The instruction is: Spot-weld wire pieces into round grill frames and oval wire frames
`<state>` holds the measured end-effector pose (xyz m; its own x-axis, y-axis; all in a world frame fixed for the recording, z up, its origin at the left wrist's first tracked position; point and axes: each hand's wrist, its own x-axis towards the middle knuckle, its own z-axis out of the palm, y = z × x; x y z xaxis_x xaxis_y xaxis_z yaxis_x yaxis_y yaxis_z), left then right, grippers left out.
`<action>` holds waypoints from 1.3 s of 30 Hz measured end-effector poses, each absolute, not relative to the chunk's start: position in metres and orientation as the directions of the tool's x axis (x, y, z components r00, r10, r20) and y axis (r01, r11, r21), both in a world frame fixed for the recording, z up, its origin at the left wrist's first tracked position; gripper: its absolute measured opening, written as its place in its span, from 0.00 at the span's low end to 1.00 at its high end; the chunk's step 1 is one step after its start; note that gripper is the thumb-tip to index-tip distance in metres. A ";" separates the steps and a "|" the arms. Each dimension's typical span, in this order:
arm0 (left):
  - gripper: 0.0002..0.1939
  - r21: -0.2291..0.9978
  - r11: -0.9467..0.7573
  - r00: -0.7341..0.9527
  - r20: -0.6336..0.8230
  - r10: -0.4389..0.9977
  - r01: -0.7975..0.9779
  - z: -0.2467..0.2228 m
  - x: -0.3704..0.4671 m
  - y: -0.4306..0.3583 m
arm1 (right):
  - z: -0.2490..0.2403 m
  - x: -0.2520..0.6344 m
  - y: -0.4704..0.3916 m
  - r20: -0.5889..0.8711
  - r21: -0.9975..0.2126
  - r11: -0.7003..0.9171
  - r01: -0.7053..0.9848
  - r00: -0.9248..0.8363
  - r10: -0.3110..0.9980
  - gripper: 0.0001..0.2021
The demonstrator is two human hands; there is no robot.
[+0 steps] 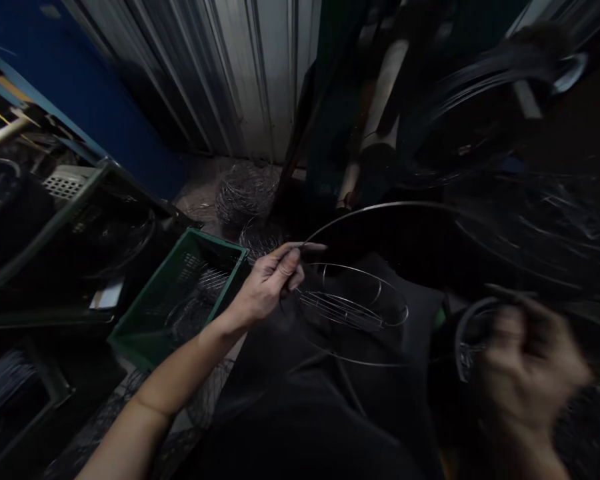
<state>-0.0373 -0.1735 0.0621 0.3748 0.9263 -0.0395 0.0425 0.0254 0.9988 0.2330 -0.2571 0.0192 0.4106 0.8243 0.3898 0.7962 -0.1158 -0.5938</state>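
Observation:
My left hand (pixel 275 277) is closed, thumb pressed over the end of a long curved wire (pixel 380 205). That wire arcs up and away to the right, fading into the dark. Just below my left hand, a round wire rack (pixel 343 312) with parallel bars and a hoop rests on the dark apron (pixel 325 400) over my lap. My right hand (pixel 530 367) is at the far right, blurred by motion with its fingers curled in. A thin streak shows above its fingertips, but what it holds is unclear. Behind it stands a round, pale-rimmed container (pixel 463 340).
A green plastic crate (pixel 155 327) with wire pieces inside stands to the left. Tangled wire bundles (pixel 247 193) lie on the floor ahead, before a corrugated metal wall (pixel 260 73). Large wire coils (pixel 485 93) fill the upper right. Dark shelving (pixel 45 247) lines the left.

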 end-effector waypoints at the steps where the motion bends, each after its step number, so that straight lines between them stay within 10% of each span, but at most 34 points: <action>1: 0.21 0.993 -0.003 0.373 -0.042 0.927 0.120 0.057 -0.043 -0.173 | 0.019 0.223 -0.262 0.347 -0.647 -0.125 0.752 0.438 0.829 0.21; 11: 0.16 0.853 -0.444 0.607 0.203 0.768 0.276 0.040 -0.053 -0.162 | 0.021 0.200 -0.248 0.351 -0.705 0.251 0.663 0.019 0.936 0.11; 16: 0.13 0.522 -0.691 0.603 0.363 0.710 0.500 0.032 -0.067 -0.140 | 0.007 0.225 -0.263 0.320 -0.626 0.166 0.762 0.057 0.946 0.09; 22: 0.19 0.221 -0.849 0.822 0.224 0.524 0.480 0.017 -0.013 -0.129 | -0.006 0.235 -0.270 0.351 -0.389 0.250 0.887 -0.109 0.930 0.11; 29: 0.15 0.315 -0.851 0.901 -0.029 0.433 0.419 0.017 0.032 -0.104 | -0.004 0.220 -0.266 0.207 -0.425 0.143 0.894 -0.058 0.977 0.14; 39: 0.12 0.390 -0.815 0.849 0.135 0.511 0.429 0.020 0.000 -0.108 | -0.001 0.236 -0.259 0.362 -0.230 0.175 0.957 -0.082 0.928 0.12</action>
<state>-0.0004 -0.1082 0.0204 0.8490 0.5110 0.1347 0.4288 -0.8151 0.3895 0.2363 -0.2593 -0.0009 -0.0824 0.9284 0.3623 0.9573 0.1749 -0.2303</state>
